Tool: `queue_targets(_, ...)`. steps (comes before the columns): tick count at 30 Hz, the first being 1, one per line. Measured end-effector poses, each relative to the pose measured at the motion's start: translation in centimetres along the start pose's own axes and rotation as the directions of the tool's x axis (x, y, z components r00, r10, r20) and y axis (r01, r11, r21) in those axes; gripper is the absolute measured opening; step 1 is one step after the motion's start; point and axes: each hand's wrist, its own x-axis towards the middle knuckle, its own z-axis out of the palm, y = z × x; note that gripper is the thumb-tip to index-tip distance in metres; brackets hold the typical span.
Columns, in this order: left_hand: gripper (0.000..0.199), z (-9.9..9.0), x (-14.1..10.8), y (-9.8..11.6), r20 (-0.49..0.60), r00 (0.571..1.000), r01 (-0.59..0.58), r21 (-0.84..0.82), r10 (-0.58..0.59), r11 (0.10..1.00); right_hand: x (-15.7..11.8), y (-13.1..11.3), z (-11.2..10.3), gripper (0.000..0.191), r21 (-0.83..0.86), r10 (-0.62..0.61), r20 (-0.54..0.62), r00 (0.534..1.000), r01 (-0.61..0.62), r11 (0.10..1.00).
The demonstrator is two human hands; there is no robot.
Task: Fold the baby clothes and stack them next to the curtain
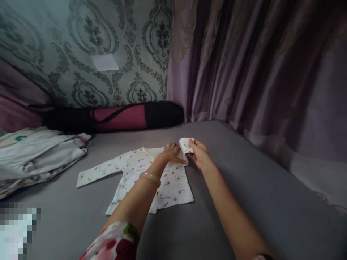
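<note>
A small white long-sleeved shirt [173, 184] with a scattered print lies spread on the grey bed surface. Its left-side sleeve [101, 170] stretches out flat. My left hand [172, 154], with a pale bangle on the wrist, lies with fingers spread on the shirt's upper right, near the shoulder. My right hand [200, 154] pinches the other sleeve [185, 145] between thumb and fingers; that sleeve is lifted and folded back on itself beside my left hand. The fingers under the pinched cloth are partly hidden.
A heap of folded light clothes [38, 155] sits at the left. Along the wall lies a long black and magenta bag [119, 117]. Purple curtains [244, 72] hang at the right and back. The grey bed surface [260, 195] extends to the right.
</note>
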Motion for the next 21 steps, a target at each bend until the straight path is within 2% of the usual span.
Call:
queue_targets(4,0.104,0.6,-0.4,-0.8,-0.116,0.993,-0.018,-0.188,-0.004,0.982,0.1,-0.5,0.9,0.009,-0.080,0.001,-0.070,0.998,-0.007,0.997)
queue_targets(7,0.088,0.6,-1.6,-2.2,-0.260,0.965,-0.077,-0.434,-0.043,0.897,0.3,-0.7,1.9,0.011,-0.190,-0.052,-0.099,0.994,0.032,0.981)
queue_targets(9,0.072,0.6,-2.9,-3.5,-0.302,0.933,-0.052,-0.652,-0.196,0.756,0.4,-0.5,2.8,0.014,-0.284,-0.106,-0.110,0.988,0.071,0.956)
queue_targets(11,0.058,0.6,-4.5,-4.8,-0.237,0.896,-0.004,-0.849,-0.375,0.529,0.5,-0.1,3.8,0.019,-0.415,-0.190,-0.099,0.977,0.133,0.900)
queue_targets(13,0.046,0.9,-6.2,-5.9,-0.157,0.867,-0.012,-0.955,-0.472,0.297,0.5,0.7,4.9,0.025,-0.580,-0.302,-0.059,0.952,0.213,0.786)
queue_targets(16,0.037,1.5,-7.9,-7.1,-0.101,0.857,-0.088,-0.995,-0.505,0.048,0.1,2.3,6.8,0.028,-0.771,-0.396,0.079,0.915,0.308,0.558)
queue_targets(18,0.039,2.0,-8.4,-7.6,-0.063,0.866,-0.117,-0.990,-0.495,-0.078,-0.5,3.6,7.8,0.030,-0.799,-0.330,0.254,0.909,0.389,0.458)
queue_targets(20,0.047,2.3,-8.4,-7.8,-0.022,0.874,-0.108,-0.983,-0.486,-0.151,-0.8,4.7,8.4,0.033,-0.770,-0.213,0.416,0.884,0.468,0.434)
queue_targets(21,0.050,2.4,-8.3,-7.9,-0.019,0.875,-0.106,-0.983,-0.484,-0.153,-0.8,5.0,8.4,0.034,-0.754,-0.174,0.461,0.870,0.487,0.440)
